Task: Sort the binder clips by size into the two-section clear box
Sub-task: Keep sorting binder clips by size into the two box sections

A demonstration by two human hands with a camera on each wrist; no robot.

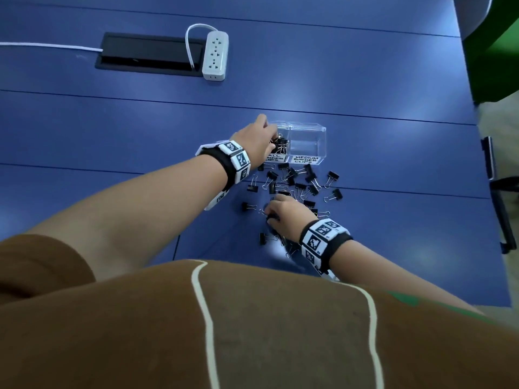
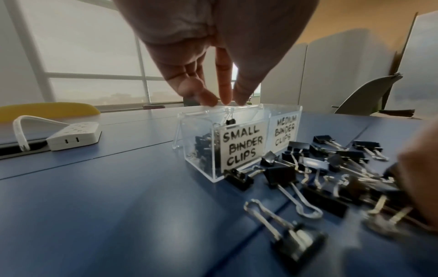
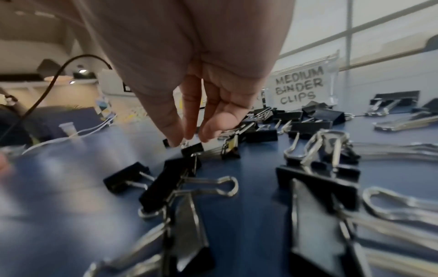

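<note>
The clear two-section box stands on the blue table with labels "SMALL BINDER CLIPS" and "MEDIUM BINDER CLIPS". Several black clips lie in the small section; the medium section looks empty. My left hand hovers over the small section, its fingertips pinching the wire handle of a small clip that hangs inside the rim. Loose binder clips are scattered in front of the box. At the near edge of the pile, my right hand pinches a small clip by its handle.
A white power strip and a black cable hatch sit far back left. The table's right edge has a dark chair beside it. Larger clips lie just under my right wrist.
</note>
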